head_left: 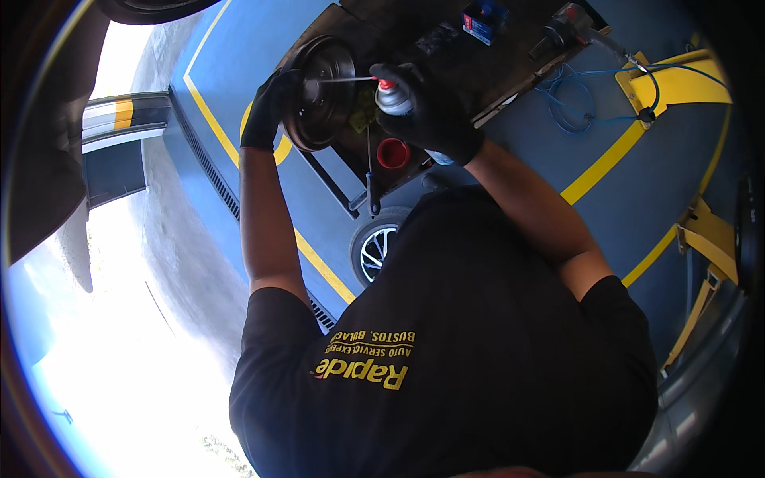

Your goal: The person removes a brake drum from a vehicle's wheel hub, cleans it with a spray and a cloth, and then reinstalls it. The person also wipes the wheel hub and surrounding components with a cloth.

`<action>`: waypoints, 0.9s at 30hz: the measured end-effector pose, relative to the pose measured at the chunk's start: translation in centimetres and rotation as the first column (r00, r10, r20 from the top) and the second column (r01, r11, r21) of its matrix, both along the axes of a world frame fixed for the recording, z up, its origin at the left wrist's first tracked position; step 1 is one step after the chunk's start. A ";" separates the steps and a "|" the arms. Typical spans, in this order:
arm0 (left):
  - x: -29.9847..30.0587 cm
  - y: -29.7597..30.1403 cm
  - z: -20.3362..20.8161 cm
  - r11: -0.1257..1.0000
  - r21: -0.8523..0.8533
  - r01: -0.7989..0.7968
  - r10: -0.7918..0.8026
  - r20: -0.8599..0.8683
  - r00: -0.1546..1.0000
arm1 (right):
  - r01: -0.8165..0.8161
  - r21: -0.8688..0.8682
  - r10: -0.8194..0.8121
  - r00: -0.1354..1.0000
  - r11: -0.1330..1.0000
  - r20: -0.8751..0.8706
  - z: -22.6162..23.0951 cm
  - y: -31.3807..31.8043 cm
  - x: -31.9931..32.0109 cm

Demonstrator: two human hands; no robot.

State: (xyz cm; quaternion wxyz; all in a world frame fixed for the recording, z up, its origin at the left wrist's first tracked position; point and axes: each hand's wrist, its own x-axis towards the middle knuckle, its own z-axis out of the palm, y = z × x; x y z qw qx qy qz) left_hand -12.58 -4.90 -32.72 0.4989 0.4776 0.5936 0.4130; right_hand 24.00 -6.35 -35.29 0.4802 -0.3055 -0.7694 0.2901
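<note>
My gloved left hand [271,107] grips the rim of a round, dark metal brake drum [325,84]. The drum stands tilted on edge, its hollow side turned to the right, over a dark work table [390,32]. In my gloved right hand [437,115] is a silver aerosol can [394,100] with a red nozzle. A thin pale line runs from the nozzle to the drum's inside; I cannot tell how much is straw and how much spray. Below the can sits a red cup [393,153]. Beside the cup lies a long-shafted tool with a black handle [372,193].
A blue box [484,21] and an impact wrench [562,30] lie at the table's far right. A coiled blue air hose [567,107] runs past a yellow lift arm [676,82]. A wheel with silver spokes [378,248] is below the table's near edge.
</note>
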 end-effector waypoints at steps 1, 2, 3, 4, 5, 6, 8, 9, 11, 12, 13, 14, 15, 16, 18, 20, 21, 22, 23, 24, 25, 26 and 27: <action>-0.4 0.5 0.0 0.999 -0.003 -0.036 0.036 0.013 0.999 | -0.028 0.062 0.026 0.999 0.998 0.033 0.0 -0.5 -0.3; -0.7 0.7 -0.1 0.999 0.024 -0.038 0.040 -0.077 0.996 | -0.058 0.124 0.050 0.996 0.991 0.069 0.0 -1.5 -0.5; -0.2 1.0 0.2 0.998 0.051 -0.035 0.043 -0.161 0.986 | -0.088 0.183 0.068 0.992 0.979 0.109 -0.2 -2.1 -0.7; 0.3 1.2 0.5 0.996 0.079 -0.031 0.049 -0.244 0.968 | -0.116 0.169 0.096 0.988 0.979 0.123 -0.7 -2.0 -0.5; 0.8 1.3 0.9 0.997 0.077 -0.033 0.054 -0.289 0.956 | -0.048 0.119 0.044 0.999 0.992 0.030 -1.1 -1.0 -0.5; 1.7 1.3 1.6 0.997 0.074 -0.038 0.060 -0.329 0.942 | 0.013 0.063 -0.010 0.998 0.998 -0.057 -1.2 0.3 -0.3; 2.3 1.5 2.0 0.995 0.100 -0.003 0.043 -0.405 0.913 | 0.058 0.112 -0.050 0.996 0.992 -0.073 -1.6 0.9 -0.2; 2.3 1.7 1.9 0.991 0.128 0.035 0.025 -0.441 0.897 | 0.036 0.221 -0.036 0.999 0.975 -0.003 -1.5 0.7 -0.2; 2.0 1.7 1.8 0.969 0.202 0.142 0.007 -0.599 0.801 | -0.030 0.424 -0.032 0.990 0.905 0.138 -1.2 0.2 -0.2; 2.3 1.5 1.9 0.947 0.239 0.213 0.018 -0.704 0.710 | -0.011 0.370 -0.033 0.993 0.929 0.111 -1.1 0.1 0.0; 2.6 1.2 1.9 0.933 0.263 0.246 0.043 -0.760 0.649 | 0.007 0.315 -0.035 0.996 0.949 0.084 -1.0 0.1 0.3; 2.8 1.1 2.0 0.916 0.286 0.282 0.074 -0.810 0.582 | 0.022 0.258 -0.038 0.998 0.966 0.056 -0.9 0.2 0.5; 3.4 0.9 2.5 0.911 0.304 0.279 0.106 -0.825 0.555 | 0.016 0.231 -0.044 0.992 0.973 0.121 -0.7 0.3 0.8; 3.8 0.7 3.1 0.905 0.322 0.277 0.137 -0.839 0.527 | 0.010 0.204 -0.049 0.982 0.979 0.184 -0.4 0.4 1.1; 3.6 0.5 4.1 0.945 0.188 0.267 0.013 -0.838 0.546 | 0.000 0.205 -0.054 0.964 0.979 0.259 -0.5 0.3 1.4; 3.6 0.1 4.9 0.915 0.179 0.360 -0.055 -0.831 0.553 | -0.013 0.260 -0.063 0.958 0.966 0.280 -1.1 -0.4 1.7; 3.6 -0.2 5.4 0.862 0.240 0.447 -0.054 -0.833 0.550 | -0.003 0.167 -0.039 0.967 0.986 0.250 -0.7 -0.2 2.3; 3.4 -0.8 5.5 0.800 0.291 0.524 -0.053 -0.836 0.546 | -0.002 0.067 -0.013 0.976 0.998 0.216 0.1 0.2 3.3; 3.0 -0.9 5.3 0.836 0.288 0.467 -0.072 -0.786 0.615 | -0.004 -0.034 0.010 0.984 0.999 0.180 1.1 0.6 4.3; 2.7 -1.0 4.7 0.868 0.280 0.409 -0.086 -0.728 0.680 | 0.002 -0.121 0.019 0.985 0.993 0.169 2.4 0.7 5.6; 2.9 -1.0 4.4 0.895 0.266 0.358 -0.099 -0.664 0.742 | -0.008 -0.075 0.019 0.989 0.997 0.146 2.8 1.3 6.6; 3.1 -1.5 4.1 0.921 0.254 0.294 -0.086 -0.603 0.793 | -0.016 -0.029 0.019 0.992 0.999 0.123 2.9 2.1 7.5; 3.9 -1.9 4.0 0.941 0.242 0.236 -0.072 -0.540 0.839 | -0.016 0.022 0.014 0.995 1.000 0.100 2.9 2.7 8.3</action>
